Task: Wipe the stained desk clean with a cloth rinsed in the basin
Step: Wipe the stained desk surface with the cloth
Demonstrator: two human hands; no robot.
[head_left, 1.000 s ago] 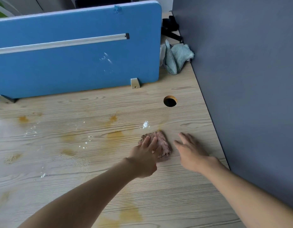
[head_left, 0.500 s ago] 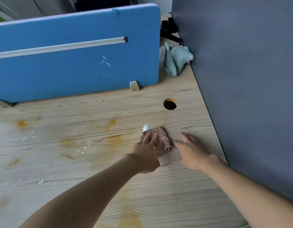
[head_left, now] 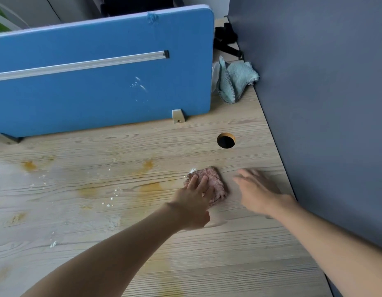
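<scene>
A light wooden desk (head_left: 239, 264) carries orange-yellow stains (head_left: 150, 186) and white crumbs (head_left: 109, 203) across its left and middle. A small pinkish-brown cloth (head_left: 214, 183) lies flat on it, right of the middle. My left hand (head_left: 194, 202) presses down on the cloth's left part with its fingers spread. My right hand (head_left: 257, 192) rests flat on the bare desk just right of the cloth, fingers apart, holding nothing. No basin is in view.
A blue divider panel (head_left: 100, 82) stands along the desk's far side. A grey partition wall (head_left: 325, 103) closes the right side. A teal cloth (head_left: 233, 81) is bunched in the far right corner. A round cable hole (head_left: 226, 140) lies beyond the pink cloth.
My left hand has pushed the cloth away from me, up over the white speck beyond it. My right hand has followed slightly forward beside it.
</scene>
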